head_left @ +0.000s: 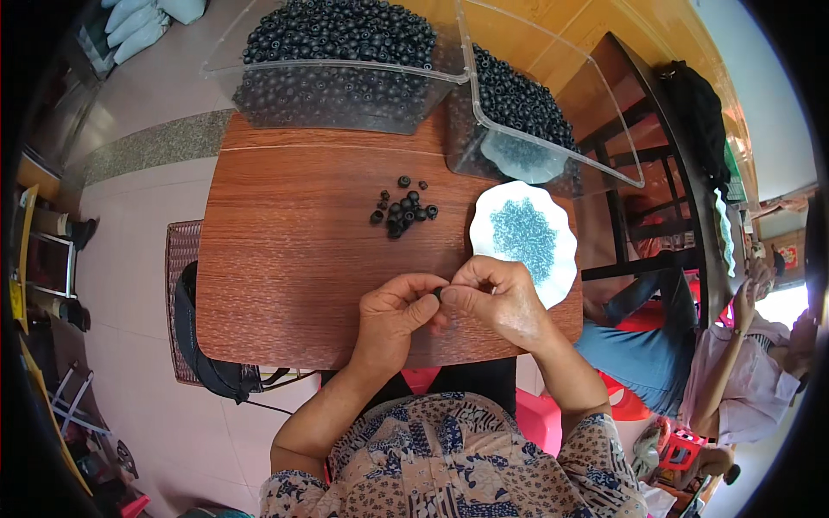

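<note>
Near the front of the wooden table, my left hand point(393, 315) and my right hand point(501, 298) meet fingertip to fingertip. Between them is a small black bead-like piece point(438, 293), pinched by both and mostly covered by the fingers. Beyond my hands lies a loose group of black round pieces point(408, 205), some showing a hole. Just past my right hand stands a white plate point(565, 259) with a wavy rim, bearing a spread of tiny blue-grey bits point(522, 231). Whether my right hand also holds one of these bits is too small to tell.
Two clear plastic tubs, a left one point(337, 104) and a right one point(509, 142), hold masses of black pieces at the table's far edge. A wicker basket point(186, 345) with a black bag point(203, 358) stands left of the table. Another person point(743, 388) sits at the right.
</note>
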Tool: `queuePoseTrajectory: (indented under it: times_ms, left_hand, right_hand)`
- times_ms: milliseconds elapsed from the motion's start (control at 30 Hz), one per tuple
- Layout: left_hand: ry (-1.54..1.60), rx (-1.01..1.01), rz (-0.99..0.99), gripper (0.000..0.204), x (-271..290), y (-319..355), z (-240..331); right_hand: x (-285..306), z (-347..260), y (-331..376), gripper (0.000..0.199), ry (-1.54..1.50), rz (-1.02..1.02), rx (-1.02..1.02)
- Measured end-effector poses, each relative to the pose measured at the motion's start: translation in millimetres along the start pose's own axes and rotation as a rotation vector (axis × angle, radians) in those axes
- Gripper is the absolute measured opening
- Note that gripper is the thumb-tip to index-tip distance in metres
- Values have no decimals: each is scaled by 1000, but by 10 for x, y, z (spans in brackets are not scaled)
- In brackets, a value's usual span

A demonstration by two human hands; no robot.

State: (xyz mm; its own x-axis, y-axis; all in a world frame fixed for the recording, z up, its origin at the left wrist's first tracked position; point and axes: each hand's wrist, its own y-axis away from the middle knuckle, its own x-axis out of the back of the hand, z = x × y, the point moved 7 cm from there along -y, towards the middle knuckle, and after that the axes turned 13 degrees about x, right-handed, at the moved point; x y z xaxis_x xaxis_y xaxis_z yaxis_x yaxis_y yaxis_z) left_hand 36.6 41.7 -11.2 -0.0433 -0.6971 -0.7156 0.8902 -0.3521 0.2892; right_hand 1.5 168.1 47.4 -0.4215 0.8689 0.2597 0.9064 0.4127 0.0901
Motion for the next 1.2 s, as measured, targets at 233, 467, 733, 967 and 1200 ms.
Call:
queuePoseTrajectory:
  times_ms: [233,467,733,967,1200]
  left_hand:
    - [205,17,-94,19,135,-16,53]
    - [245,61,-89,18,118,-19,24]
    - [238,57,-92,17,129,-21,22]
    - [227,50,-78,17,117,-25,15]
    - [214,55,-45,17,172,-31,-16]
  right_hand:
    - [47,-601,-757,10,619,164,506]
    - [34,-376,-1160,9,1139,159,604]
    - [18,-79,-1351,13,1146,75,293]
    - [64,-120,-1270,15,1136,139,325]
    - [120,-415,-553,12,416,182,286]
